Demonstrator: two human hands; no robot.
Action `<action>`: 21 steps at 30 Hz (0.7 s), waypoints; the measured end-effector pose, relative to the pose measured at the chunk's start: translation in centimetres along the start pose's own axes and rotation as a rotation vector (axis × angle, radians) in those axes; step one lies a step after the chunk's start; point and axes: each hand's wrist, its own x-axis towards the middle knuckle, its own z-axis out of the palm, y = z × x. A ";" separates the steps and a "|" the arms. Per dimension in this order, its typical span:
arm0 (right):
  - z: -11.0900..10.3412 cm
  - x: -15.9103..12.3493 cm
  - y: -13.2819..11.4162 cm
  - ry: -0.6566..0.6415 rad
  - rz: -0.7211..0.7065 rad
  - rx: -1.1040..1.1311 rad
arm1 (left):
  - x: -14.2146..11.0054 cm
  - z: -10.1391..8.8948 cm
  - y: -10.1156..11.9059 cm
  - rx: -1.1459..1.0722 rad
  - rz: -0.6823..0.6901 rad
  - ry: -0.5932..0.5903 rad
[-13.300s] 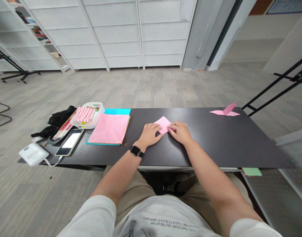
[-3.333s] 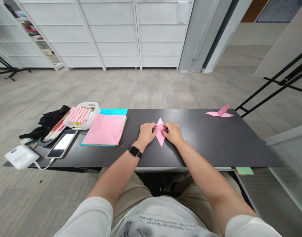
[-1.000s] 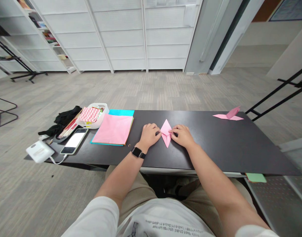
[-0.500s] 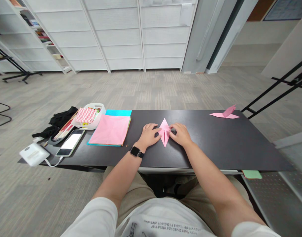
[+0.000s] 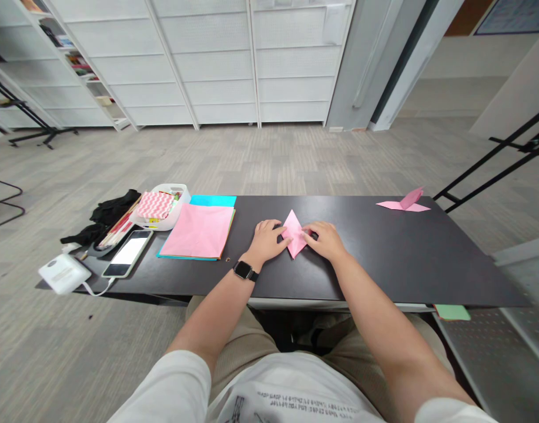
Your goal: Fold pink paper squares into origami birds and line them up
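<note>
Between my hands, on the dark table, lies a pink folded origami paper (image 5: pixel 294 226) in a diamond shape with one point away from me. My left hand (image 5: pixel 268 239) presses its thumb and fingertips on the paper's left edge. At the right edge my right hand (image 5: pixel 325 239) pinches the paper between thumb and forefinger, partly covering that corner. A stack of square origami paper (image 5: pixel 198 232), pink on top, lies to the left of my left hand. Far to the right sits a finished-looking pink paper crane (image 5: pixel 408 201).
On the table's (image 5: pixel 397 258) left end are a white box (image 5: pixel 177 207) with a pink zigzag packet, a phone (image 5: pixel 128 254) cabled to a white power bank (image 5: pixel 64 274), a tray of pencils (image 5: pixel 117 232) and black cloth (image 5: pixel 114 212). Green paper (image 5: pixel 452 312) sticks out below the front right edge.
The pink paper's right side now reaches further right, making a wider diamond, and its centre slit no longer shows. My hands stay nearly in place; the view has shifted slightly.
</note>
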 end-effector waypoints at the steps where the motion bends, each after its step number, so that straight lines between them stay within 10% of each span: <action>1: 0.1 -0.1 0.0 -0.013 -0.010 -0.018 | 0.0 0.0 0.0 -0.006 0.004 0.002; 15: 0.9 -0.1 0.5 -0.010 0.008 -0.183 | 0.3 -0.8 0.0 -0.125 -0.031 0.056; 21: 1.2 0.2 0.7 0.017 0.017 -0.228 | 0.4 -0.1 -0.6 -0.115 0.156 -0.048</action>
